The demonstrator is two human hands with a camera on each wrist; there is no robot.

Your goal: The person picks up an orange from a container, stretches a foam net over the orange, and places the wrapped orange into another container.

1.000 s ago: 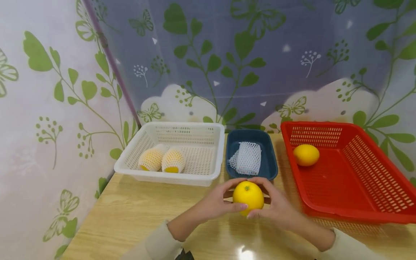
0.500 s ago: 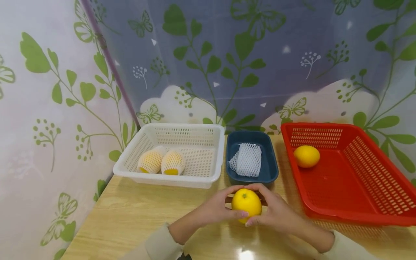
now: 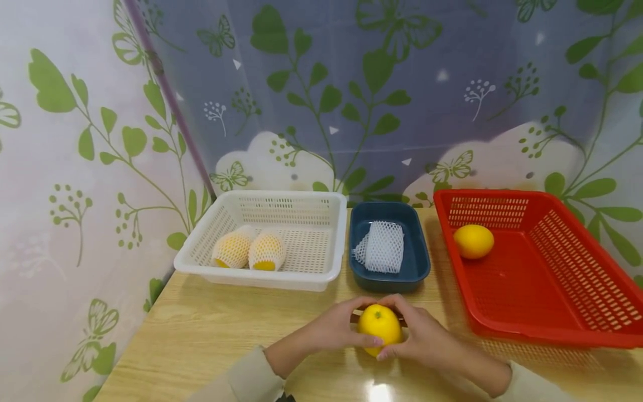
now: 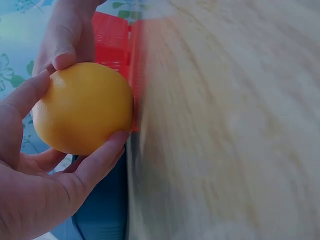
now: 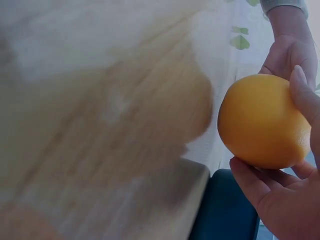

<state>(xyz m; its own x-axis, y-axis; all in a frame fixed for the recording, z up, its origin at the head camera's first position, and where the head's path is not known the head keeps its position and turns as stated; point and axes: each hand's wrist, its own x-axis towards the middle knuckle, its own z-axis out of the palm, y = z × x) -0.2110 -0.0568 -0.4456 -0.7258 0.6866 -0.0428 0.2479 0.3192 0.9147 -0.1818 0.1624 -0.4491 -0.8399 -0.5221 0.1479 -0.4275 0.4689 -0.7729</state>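
A round yellow orange (image 3: pixel 379 328) with a small stem scar on top is held between both hands, low in front of the blue bin. The left hand (image 3: pixel 334 328) grips its left side, thumb across the near face. From the other side the right hand (image 3: pixel 422 336) holds it, thumb also toward the near face. In the left wrist view the orange (image 4: pixel 85 107) sits between curled fingers, bare of any net. The right wrist view shows the orange (image 5: pixel 264 121) with fingers below it and a thumb on its side.
A white basket (image 3: pixel 329 276) at left holds two fruits (image 3: pixel 266 251) in foam nets. The dark blue bin (image 3: pixel 419 259) in the middle contains white foam netting (image 3: pixel 385 247). At right, a red basket (image 3: pixel 522 279) holds another yellow fruit (image 3: pixel 474 242). All stand on a wooden table (image 3: pixel 211 335).
Both hands have lowered the orange toward the person, away from the blue bin. The baskets and their contents stay as they were.
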